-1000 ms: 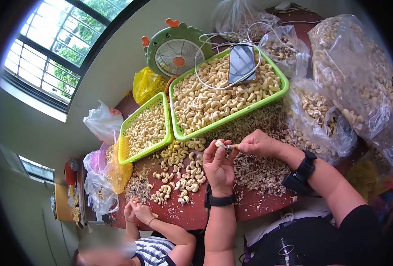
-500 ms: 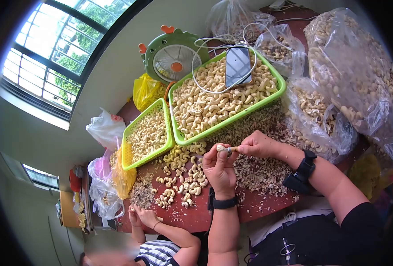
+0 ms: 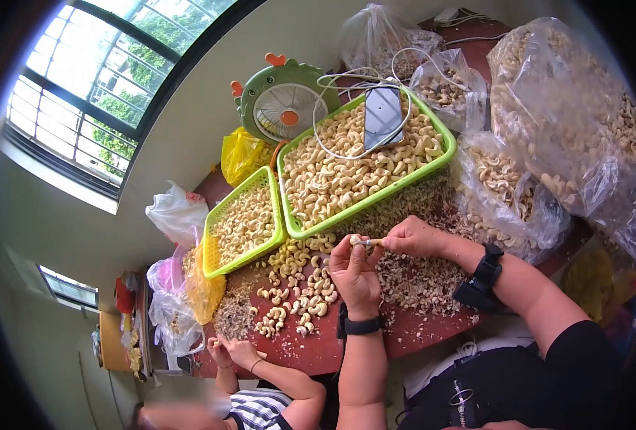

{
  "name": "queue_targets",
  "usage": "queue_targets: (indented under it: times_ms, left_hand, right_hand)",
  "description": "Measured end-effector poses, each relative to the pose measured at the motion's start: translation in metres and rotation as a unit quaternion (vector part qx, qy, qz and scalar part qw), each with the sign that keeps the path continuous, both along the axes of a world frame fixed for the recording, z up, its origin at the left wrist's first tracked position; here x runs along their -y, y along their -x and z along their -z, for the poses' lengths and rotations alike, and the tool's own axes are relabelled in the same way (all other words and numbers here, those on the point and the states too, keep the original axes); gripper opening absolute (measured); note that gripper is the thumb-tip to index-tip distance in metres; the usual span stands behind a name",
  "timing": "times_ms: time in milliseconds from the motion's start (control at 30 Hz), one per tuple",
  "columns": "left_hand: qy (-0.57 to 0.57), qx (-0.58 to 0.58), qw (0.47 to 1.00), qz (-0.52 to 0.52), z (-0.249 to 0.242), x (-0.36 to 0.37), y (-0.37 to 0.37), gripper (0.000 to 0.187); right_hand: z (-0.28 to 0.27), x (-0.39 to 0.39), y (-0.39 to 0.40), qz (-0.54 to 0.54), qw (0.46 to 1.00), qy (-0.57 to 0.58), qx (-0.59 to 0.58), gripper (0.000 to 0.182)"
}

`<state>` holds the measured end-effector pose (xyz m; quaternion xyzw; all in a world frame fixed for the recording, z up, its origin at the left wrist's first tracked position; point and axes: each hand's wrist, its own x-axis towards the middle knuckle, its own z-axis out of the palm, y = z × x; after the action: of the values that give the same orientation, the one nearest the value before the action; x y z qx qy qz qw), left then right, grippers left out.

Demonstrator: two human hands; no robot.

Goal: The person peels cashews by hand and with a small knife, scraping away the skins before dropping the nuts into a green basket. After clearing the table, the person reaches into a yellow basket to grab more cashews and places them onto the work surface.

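My left hand point(image 3: 358, 278) is closed, pinching a cashew nut point(image 3: 355, 239) between thumb and fingertips. In my closed right hand point(image 3: 413, 236) is a small knife point(image 3: 372, 242) with a light wooden-looking handle. Its metal end touches the cashew, and the tip's exact shape is too small to make out. Both hands are raised over the red table point(image 3: 404, 344). Loose cashews point(image 3: 321, 292) lie just left of my left hand. Heaps of brown skin scraps point(image 3: 418, 283) spread beneath and beside my right hand.
Beyond my hands stand a large green basket point(image 3: 364, 199) of cashews carrying a phone point(image 3: 383, 118), and a smaller basket point(image 3: 250, 263). A green fan point(image 3: 287, 107) stands behind them. Plastic bags of nuts point(image 3: 547, 115) fill the right. Another person's hands point(image 3: 235, 352) work at lower left.
The view has shifted slightly. My hands keep almost the same pose, and the knife's metal end now lies across the front of the cashew.
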<state>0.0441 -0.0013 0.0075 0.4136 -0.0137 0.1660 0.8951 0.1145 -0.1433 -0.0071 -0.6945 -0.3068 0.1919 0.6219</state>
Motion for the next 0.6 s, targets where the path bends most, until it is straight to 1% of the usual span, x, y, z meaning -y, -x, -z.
queue_targets:
  times_ms: [133, 200, 300, 400, 600]
  left_hand:
    - [-0.02, 0.008, 1.0, 0.016, -0.001, -0.0024, 0.0006, 0.019]
    - [-0.056, 0.015, 0.998, 0.004, -0.0003, -0.0022, 0.0, 0.019]
    - [-0.061, 0.015, 0.998, -0.005, 0.0023, -0.0005, 0.0, 0.02]
    - [-0.052, 0.02, 0.998, -0.007, 0.0056, -0.0004, -0.002, 0.02]
    - [-0.031, 0.001, 1.0, -0.004, 0.0007, 0.0001, -0.0007, 0.02]
  right_hand:
    - [0.0013, 0.0006, 0.0007, 0.002, 1.0, 0.002, 0.013, 0.04]
    - [0.0019, 0.0006, 0.0001, 0.007, 1.0, 0.001, 0.023, 0.04]
    - [0.002, 0.0011, 0.0015, 0.016, 1.0, -0.008, 0.015, 0.04]
    - [0.0004, 0.0015, 0.0006, 0.012, 1.0, -0.025, -0.004, 0.04]
    - [-0.0009, 0.0022, 0.0002, 0.006, 1.0, 0.002, -0.007, 0.04]
